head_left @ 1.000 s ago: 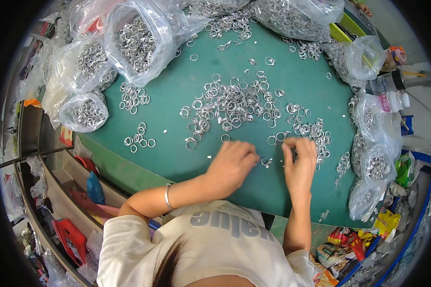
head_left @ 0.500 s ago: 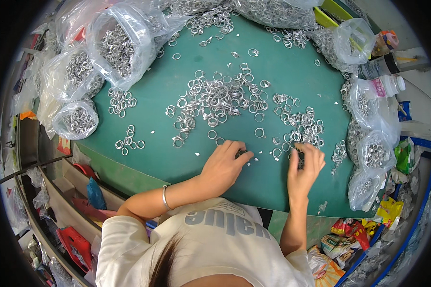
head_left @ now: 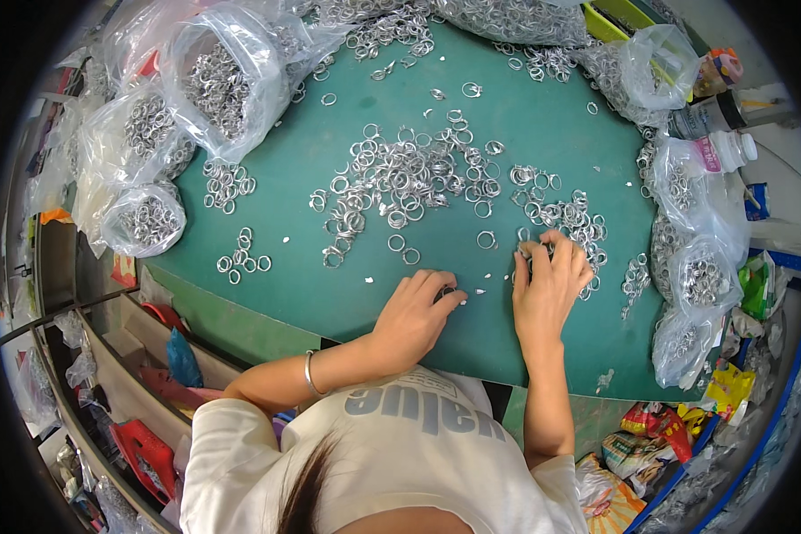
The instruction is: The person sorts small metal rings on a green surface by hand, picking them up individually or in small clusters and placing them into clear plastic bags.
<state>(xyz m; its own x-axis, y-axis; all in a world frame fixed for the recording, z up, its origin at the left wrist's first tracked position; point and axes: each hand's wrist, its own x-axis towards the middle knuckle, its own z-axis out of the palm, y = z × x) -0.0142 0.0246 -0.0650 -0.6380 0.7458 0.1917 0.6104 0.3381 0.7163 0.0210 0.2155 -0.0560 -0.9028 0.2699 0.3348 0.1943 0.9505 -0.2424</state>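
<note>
Loose silver-coloured metal rings cover parts of a green tabletop point(head_left: 329, 307). My left hand point(head_left: 414, 316) rests near the front edge, fingers curled in and thumb close to the forefinger; what lies inside them is hidden. Small white scraps point(head_left: 480, 291) lie beside its thumb. My right hand point(head_left: 550, 289) reaches over the near left side of the right-hand pile of rings point(head_left: 587, 231), its bent fingers closed at a ring point(head_left: 522, 235) by the fingertips. The largest heap of rings point(head_left: 409, 178) is in the middle, beyond both hands. A lone ring point(head_left: 486, 239) lies between the heap and my right hand.
Open clear plastic bags of rings point(head_left: 218, 89) line the left side, with small ring groups point(head_left: 243, 256) beside them. More filled bags point(head_left: 699, 280) stand along the right edge, near a white bottle point(head_left: 730, 151). Drawers point(head_left: 125, 347) and a red bin point(head_left: 142, 458) are at lower left.
My right hand has moved left and slightly farther away, onto the near left edge of the right-hand pile. My left hand has barely moved and stays curled.
</note>
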